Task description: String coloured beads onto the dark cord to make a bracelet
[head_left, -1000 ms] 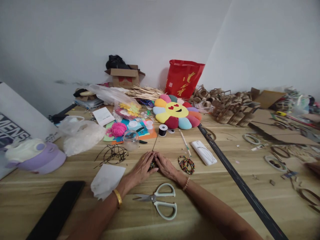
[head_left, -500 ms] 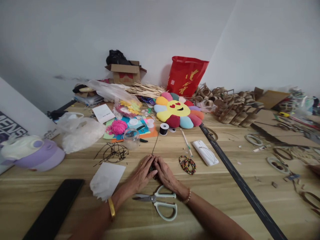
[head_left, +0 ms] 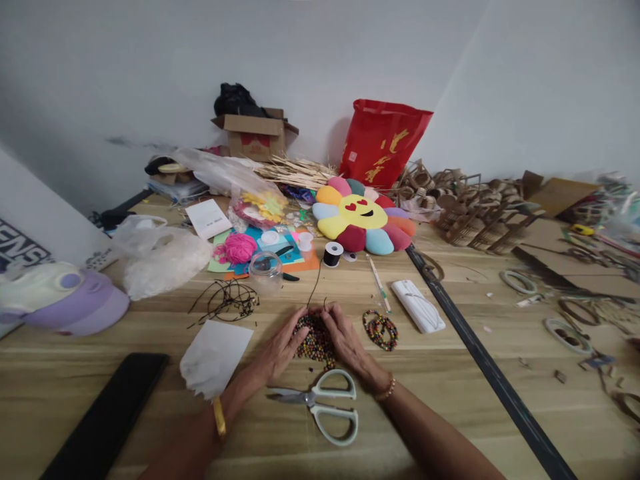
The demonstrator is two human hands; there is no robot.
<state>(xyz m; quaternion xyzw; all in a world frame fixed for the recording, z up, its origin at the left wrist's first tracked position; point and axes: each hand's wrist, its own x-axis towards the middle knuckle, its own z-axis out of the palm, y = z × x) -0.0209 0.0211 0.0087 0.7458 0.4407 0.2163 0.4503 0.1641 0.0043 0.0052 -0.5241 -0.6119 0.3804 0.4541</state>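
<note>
My left hand and my right hand rest on the wooden table, one on each side of a small heap of strung coloured beads. The fingertips of both hands pinch the black cord at the far end of the heap. That cord runs up to a black thread spool. A finished coil of coloured beads lies just right of my right hand. White-handled scissors lie between my forearms.
A white tissue and a black phone lie at the left. Tangled black cord, a clear jar, a pink yarn ball, a flower cushion, a white packet and a red bag lie beyond. Cardboard pieces crowd the right.
My hands have spread apart, and the bead heap between them is now uncovered. The view has shifted slightly, so things sit a little more to the right.
</note>
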